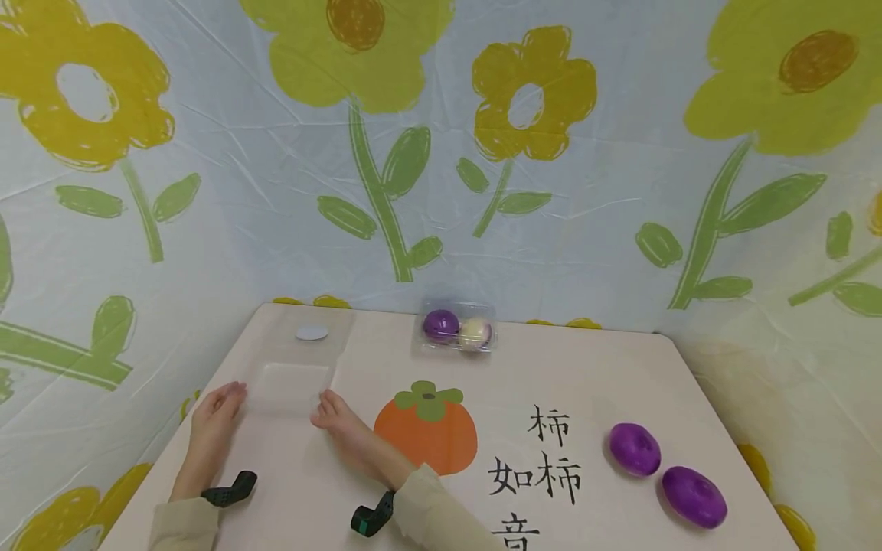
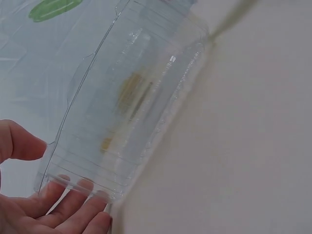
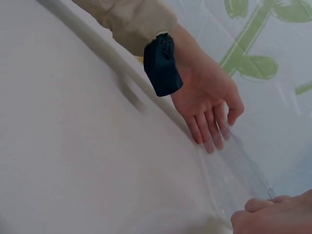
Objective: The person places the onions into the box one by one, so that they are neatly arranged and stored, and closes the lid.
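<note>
Plainly, at the left of the counter (image 1: pixel 586 367), a clear plastic box (image 1: pixel 295 380) spans my hands, its long axis running left to right: my left hand (image 1: pixel 215 417) pinches one end, my right hand (image 1: pixel 344 428) grips the other, neither nearer. Two purple fruits (image 1: pixel 694 497) lie well apart, near right, closer to my right hand.

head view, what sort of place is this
Probably a small staged filming booth rather than a lived-in room: a flower-print sheet hangs around three sides of the table, and dark devices, perhaps cameras, are worn at the person's wrists.
</note>
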Tool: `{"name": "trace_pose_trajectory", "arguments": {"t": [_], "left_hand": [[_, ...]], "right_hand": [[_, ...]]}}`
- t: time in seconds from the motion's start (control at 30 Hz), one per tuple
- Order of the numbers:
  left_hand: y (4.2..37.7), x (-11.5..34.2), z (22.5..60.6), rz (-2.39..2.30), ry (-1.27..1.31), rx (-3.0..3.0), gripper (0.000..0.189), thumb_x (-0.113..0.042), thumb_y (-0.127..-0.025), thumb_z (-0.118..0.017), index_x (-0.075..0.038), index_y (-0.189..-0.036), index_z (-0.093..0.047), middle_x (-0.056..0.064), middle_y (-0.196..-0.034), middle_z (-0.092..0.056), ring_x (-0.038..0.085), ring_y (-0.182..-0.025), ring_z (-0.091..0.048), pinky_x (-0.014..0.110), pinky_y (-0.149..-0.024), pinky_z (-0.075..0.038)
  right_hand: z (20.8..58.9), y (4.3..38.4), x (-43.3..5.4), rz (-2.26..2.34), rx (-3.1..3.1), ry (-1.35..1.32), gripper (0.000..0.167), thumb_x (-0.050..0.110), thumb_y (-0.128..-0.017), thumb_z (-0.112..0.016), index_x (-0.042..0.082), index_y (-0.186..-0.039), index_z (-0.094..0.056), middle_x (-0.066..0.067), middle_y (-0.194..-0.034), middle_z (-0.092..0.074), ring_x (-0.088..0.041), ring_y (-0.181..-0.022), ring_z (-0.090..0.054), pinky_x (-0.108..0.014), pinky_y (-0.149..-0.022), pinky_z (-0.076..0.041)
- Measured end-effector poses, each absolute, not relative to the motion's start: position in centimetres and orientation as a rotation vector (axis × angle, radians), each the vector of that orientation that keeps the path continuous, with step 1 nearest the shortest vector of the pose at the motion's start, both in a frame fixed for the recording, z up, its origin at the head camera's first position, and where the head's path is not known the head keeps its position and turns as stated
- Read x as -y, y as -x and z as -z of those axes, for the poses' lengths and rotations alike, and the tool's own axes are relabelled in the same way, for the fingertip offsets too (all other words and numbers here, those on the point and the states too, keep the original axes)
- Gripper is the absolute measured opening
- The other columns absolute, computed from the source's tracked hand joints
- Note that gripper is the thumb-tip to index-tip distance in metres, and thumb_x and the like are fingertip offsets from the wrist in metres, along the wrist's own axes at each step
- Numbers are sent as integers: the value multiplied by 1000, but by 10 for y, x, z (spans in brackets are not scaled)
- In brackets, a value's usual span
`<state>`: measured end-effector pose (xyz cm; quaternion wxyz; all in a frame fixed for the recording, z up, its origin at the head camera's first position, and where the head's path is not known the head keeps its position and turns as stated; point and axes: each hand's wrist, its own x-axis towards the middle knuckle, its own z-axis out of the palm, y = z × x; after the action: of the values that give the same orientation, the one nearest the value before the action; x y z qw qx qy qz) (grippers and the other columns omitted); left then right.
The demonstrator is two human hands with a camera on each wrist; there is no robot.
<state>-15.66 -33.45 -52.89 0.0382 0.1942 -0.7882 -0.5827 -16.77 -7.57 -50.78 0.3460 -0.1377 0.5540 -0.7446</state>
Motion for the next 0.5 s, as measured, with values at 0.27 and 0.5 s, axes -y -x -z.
{"name": "trace_pose_trajectory", "arguments": {"t": [0.27,0.5], "left_hand": [[138,331,528,1759,-600,2504,69,-50,-103,-43,-1,-150,-32,15,-151,-39,15,-127,-42,15,-99,-42],[122,324,521,1910,-572,2546,71,-42,-105,-44,3,-154,-19,20,-158,-29,30,-141,-30,18,-102,-39]], "right_hand": [[502,148,53,1777,-1467,427,79,23,-102,-52,2,-158,-1,-13,-166,-4,-28,-152,-7,-43,-122,-9],[494,132,27,1681,-1460,461,76,27,-105,-50,4,-159,-2,-11,-166,-8,-25,-151,-12,-43,-122,-11]]}}
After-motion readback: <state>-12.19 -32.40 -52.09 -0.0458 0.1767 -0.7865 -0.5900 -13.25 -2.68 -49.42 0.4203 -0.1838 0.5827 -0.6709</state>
